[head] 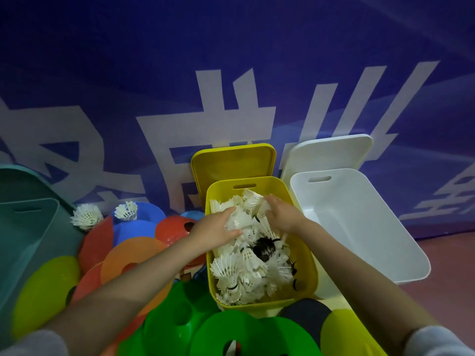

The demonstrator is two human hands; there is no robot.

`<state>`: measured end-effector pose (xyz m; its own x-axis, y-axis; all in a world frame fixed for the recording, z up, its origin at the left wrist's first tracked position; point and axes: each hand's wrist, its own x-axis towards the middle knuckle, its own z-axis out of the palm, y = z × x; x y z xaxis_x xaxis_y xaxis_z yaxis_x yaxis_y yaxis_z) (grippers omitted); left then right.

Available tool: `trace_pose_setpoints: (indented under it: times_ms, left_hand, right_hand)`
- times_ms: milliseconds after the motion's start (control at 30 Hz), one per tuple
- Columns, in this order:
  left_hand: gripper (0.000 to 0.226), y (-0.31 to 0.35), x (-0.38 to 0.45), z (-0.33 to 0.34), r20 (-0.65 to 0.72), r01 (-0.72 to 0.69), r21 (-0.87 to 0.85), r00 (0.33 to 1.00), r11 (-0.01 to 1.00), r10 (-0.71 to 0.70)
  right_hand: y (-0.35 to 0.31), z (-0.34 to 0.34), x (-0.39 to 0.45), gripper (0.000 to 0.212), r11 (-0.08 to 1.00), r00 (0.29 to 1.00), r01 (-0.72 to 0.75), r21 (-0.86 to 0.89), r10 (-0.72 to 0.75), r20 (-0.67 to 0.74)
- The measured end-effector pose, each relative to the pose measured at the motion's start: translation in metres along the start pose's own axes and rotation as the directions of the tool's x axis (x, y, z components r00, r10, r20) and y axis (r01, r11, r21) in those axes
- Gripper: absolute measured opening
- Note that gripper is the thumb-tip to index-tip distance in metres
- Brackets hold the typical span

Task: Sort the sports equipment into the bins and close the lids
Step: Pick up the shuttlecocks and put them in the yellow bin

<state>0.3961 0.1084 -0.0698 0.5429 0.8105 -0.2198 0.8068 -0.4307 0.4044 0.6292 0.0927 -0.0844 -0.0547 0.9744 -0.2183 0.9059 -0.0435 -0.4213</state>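
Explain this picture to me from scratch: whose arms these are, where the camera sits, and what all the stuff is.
There is no machine here. A person wears a camera on the head, looking down at their own arms. The left hand and right hand press on a heap of white shuttlecocks inside a yellow bin, whose yellow lid stands behind it. Beside it stands a white bin with nothing visible inside, and a teal bin at the left. Coloured flat cones and two loose shuttlecocks lie on the floor.
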Motion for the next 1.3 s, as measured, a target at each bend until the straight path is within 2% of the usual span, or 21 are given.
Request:
trace_pose_setpoints:
  times_ms: [33, 100, 167, 200, 233, 300, 367, 467, 567, 667, 733, 833, 933, 1067, 1300]
  left_hand:
    - [0.081, 0.001, -0.002, 0.007, 0.013, -0.013, 0.01, 1.0, 1.0, 0.013]
    - [0.083, 0.005, -0.004, 0.019, 0.013, -0.048, 0.138, 0.999, 0.989, 0.046]
    - [0.086, 0.008, -0.005, 0.026, 0.002, -0.059, 0.23, 0.998, 0.971, 0.06]
    - [0.088, 0.009, -0.005, 0.025, -0.004, -0.055, 0.209, 0.998, 0.976, 0.057]
    - [0.09, 0.009, -0.007, 0.023, -0.011, -0.049, 0.146, 0.999, 0.988, 0.051]
    - [0.09, 0.007, -0.016, 0.015, -0.039, -0.045, -0.088, 0.998, 0.995, 0.042]
    - [0.081, -0.001, -0.031, 0.005, -0.133, -0.081, -0.321, 0.99, 0.944, 0.04]
    - [0.063, -0.027, -0.054, -0.006, -0.269, -0.103, -0.44, 0.963, 0.892, -0.022]
    - [0.052, -0.07, -0.071, -0.016, -0.312, 0.002, -0.442, 0.937, 0.897, -0.156]
    - [0.046, -0.128, -0.081, -0.026, -0.375, 0.131, -0.396, 0.881, 0.909, -0.29]
    - [0.043, -0.169, -0.089, -0.035, -0.424, 0.217, -0.409, 0.815, 0.886, -0.395]
    - [0.043, -0.229, -0.099, -0.046, -0.472, 0.376, -0.44, 0.676, 0.816, -0.566]
    - [0.053, -0.276, -0.105, -0.05, -0.387, 0.5, -0.548, 0.56, 0.671, -0.733]
    - [0.062, -0.311, -0.097, -0.045, -0.256, 0.495, -0.683, 0.527, 0.538, -0.81]
    - [0.061, -0.332, -0.068, -0.036, -0.236, 0.426, -0.768, 0.505, 0.478, -0.83]
  right_hand:
    - [-0.002, 0.003, 0.002, 0.055, 0.999, 0.999, -0.029, -0.025, 0.029, 0.019]
    - [-0.004, 0.01, 0.005, 0.061, 0.991, 0.992, -0.121, -0.056, 0.123, 0.034]
    - [-0.006, 0.013, 0.004, 0.065, 0.984, 0.984, -0.179, -0.021, 0.179, -0.003]
    - [-0.007, 0.015, 0.001, 0.067, 0.984, 0.982, -0.179, 0.015, 0.18, -0.049]
    - [-0.009, 0.016, -0.003, 0.067, 0.986, 0.98, -0.161, 0.041, 0.164, -0.112]
    - [-0.016, 0.017, -0.013, 0.066, 0.992, 0.958, -0.108, 0.059, 0.12, -0.259]
    - [-0.028, 0.015, -0.021, 0.063, 0.996, 0.92, -0.057, 0.069, 0.079, -0.384]
    - [-0.055, 0.012, -0.028, 0.056, 0.994, 0.896, 0.044, 0.102, 0.006, -0.445]
    - [-0.088, 0.014, -0.024, 0.05, 0.982, 0.905, 0.149, 0.115, -0.089, -0.416]
    - [-0.127, 0.023, -0.011, 0.045, 0.964, 0.892, 0.233, 0.128, -0.16, -0.422]
    - [-0.158, 0.032, 0.004, 0.042, 0.953, 0.892, 0.265, 0.147, -0.185, -0.412]
    - [-0.208, 0.057, 0.031, 0.044, 0.935, 0.906, 0.309, 0.173, -0.234, -0.354]
    - [-0.256, 0.088, 0.059, 0.053, 0.938, 0.945, 0.278, 0.209, -0.228, -0.234]
    - [-0.304, 0.134, 0.1, 0.063, 0.964, 0.98, 0.196, 0.181, -0.186, -0.069]
    - [-0.327, 0.182, 0.145, 0.074, 0.99, 0.993, 0.118, 0.074, -0.115, -0.034]
